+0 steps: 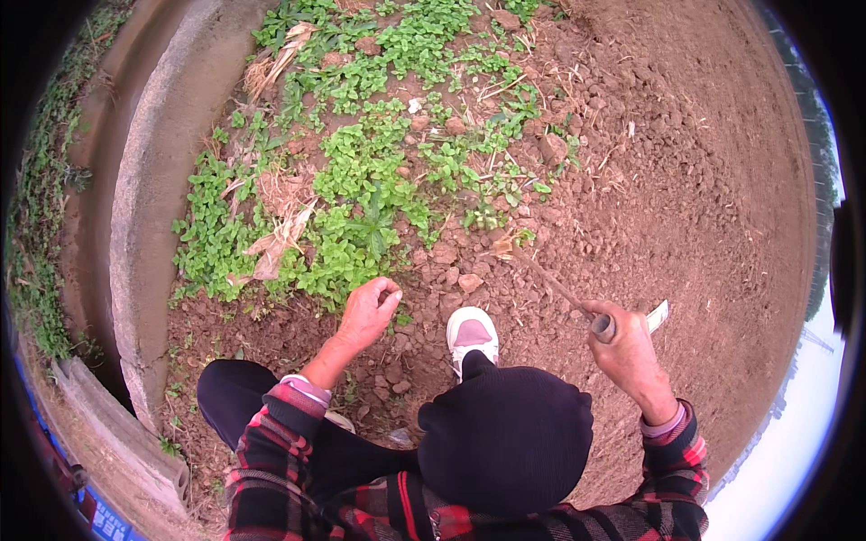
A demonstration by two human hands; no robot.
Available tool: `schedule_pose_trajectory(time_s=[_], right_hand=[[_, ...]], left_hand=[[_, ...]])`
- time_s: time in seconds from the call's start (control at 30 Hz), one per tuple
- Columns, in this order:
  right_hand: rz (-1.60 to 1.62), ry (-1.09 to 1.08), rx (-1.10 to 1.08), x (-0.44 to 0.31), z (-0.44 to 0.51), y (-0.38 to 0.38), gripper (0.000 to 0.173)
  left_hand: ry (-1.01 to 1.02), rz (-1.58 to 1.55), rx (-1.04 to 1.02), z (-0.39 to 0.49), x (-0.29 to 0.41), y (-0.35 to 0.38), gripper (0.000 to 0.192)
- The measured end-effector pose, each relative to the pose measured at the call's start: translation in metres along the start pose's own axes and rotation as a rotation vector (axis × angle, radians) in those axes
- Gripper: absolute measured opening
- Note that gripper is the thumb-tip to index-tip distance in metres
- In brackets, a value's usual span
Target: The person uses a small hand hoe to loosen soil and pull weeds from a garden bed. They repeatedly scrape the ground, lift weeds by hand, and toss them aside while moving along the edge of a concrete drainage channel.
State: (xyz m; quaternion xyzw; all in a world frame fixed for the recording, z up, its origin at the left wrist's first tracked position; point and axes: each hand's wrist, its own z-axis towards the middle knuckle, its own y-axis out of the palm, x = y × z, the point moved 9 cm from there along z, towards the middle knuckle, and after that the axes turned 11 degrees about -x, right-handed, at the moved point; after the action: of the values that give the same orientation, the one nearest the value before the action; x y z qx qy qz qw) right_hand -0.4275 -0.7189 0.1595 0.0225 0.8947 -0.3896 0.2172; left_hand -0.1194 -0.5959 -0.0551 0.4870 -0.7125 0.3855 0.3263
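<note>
My left hand (369, 308) is at the near edge of a patch of low green weeds (365, 223). Its fingers are curled in, the thumb against the index finger, and nothing shows between them. My right hand (628, 351) grips a hand tool by its handle (603, 328), whose round, hollow-looking end points up at me. A pale flat blade (657, 316) sticks out on the hand's far side. From the same hand a thin brown stalk (551, 280) runs to a dry, husk-like tip; whether I hold it or it lies behind cannot be told.
Cloddy brown soil (676, 203) spreads to the right. Dry leaves (281, 240) lie among the weeds. A concrete channel edge (145, 169) runs along the left, with grooved slabs (122, 433) near its lower end. My white shoe (472, 338) and dark-trousered knee (507, 439) are below my hands.
</note>
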Motion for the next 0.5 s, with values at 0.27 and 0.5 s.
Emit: schedule_pose_trajectory(time_s=[0.27, 0.5], right_hand=[[-0.207, 0.137, -0.259, -0.047, 0.05, -0.015, 0.021], [-0.295, 0.294, -0.43, -0.062, 0.126, 0.005, 0.021]], left_hand=[[-0.017, -0.065, -0.013, -0.023, -0.001, -0.004, 0.017], [0.007, -0.193, 0.086, -0.035, 0.003, -0.017, 0.017]])
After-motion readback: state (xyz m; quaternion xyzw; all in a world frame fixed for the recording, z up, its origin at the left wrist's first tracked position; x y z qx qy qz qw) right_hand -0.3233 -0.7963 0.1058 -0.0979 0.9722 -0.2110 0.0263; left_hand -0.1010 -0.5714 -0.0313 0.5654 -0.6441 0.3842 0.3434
